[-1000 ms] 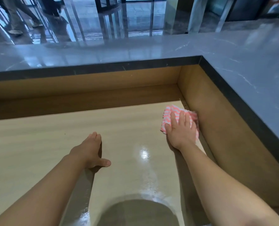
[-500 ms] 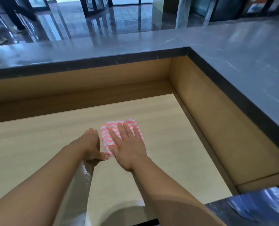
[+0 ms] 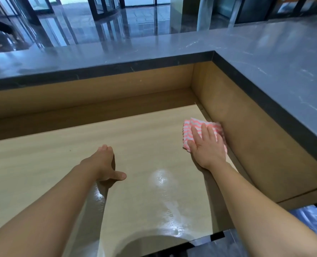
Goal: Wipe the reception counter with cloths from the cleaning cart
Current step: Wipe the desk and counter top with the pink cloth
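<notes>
The cloth [image 3: 187, 131] is a thin pink-and-white striped rag folded into a pad. It looks light, soft and limp, so it would likely bunch unless pressed flat. It is best driven from above by a spread palm, not pinched. It lies at about 2 o'clock on the pale wooden surface [image 3: 144, 134], its edge touching the upright side panel [image 3: 250, 145] at 3 o'clock. The right hand [image 3: 208, 149] presses it down, fingers [image 3: 205, 133] straight, grasping nothing. The left hand [image 3: 102, 162] rests near the middle, fingers released, thumb out. A wet sheen [image 3: 163, 179] at 6 o'clock suggests slickness. A grey stone ledge [image 3: 265, 58] wraps from 12 to 3 o'clock, with a glossy lobby floor [image 3: 135, 17] beyond.
</notes>
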Demonstrator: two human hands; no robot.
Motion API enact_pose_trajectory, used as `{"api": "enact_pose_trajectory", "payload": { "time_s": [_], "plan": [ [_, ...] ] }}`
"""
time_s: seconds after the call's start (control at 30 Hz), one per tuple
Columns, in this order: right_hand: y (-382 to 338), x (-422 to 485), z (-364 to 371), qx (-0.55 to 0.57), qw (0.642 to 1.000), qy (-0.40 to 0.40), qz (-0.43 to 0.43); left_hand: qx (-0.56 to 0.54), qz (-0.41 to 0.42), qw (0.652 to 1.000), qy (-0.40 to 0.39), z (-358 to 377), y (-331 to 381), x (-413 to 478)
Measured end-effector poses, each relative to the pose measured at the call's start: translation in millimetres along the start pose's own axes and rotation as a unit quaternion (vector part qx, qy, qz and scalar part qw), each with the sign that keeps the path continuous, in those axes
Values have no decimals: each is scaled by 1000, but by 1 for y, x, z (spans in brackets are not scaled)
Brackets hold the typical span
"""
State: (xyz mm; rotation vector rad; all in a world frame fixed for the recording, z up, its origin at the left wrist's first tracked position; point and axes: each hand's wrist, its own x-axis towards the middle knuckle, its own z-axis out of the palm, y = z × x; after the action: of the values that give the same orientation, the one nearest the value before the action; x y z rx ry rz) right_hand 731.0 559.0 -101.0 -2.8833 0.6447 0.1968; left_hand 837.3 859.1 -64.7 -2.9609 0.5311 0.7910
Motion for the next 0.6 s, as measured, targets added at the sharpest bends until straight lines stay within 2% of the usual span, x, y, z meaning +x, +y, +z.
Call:
{"api": "enact_pose_trajectory", "payload": {
  "time_s": [0.1, 0.3, 0.43, 0.6],
  "plan": [
    [-34, -13, 10, 14, 1000, 8, 5, -3, 11, 999, 36, 4, -7, -13],
    [-123, -60, 37, -5, 992, -11, -124, -54, 79, 988, 121, 27, -11, -62],
    [-159, -96, 44, -31, 979, -40, -199, -49, 103, 988, 103, 39, -11, -86],
    [-139, -98, 39, -29, 971, -45, -232, 27, 92, 990, 105, 50, 8, -94]
  ]
}}
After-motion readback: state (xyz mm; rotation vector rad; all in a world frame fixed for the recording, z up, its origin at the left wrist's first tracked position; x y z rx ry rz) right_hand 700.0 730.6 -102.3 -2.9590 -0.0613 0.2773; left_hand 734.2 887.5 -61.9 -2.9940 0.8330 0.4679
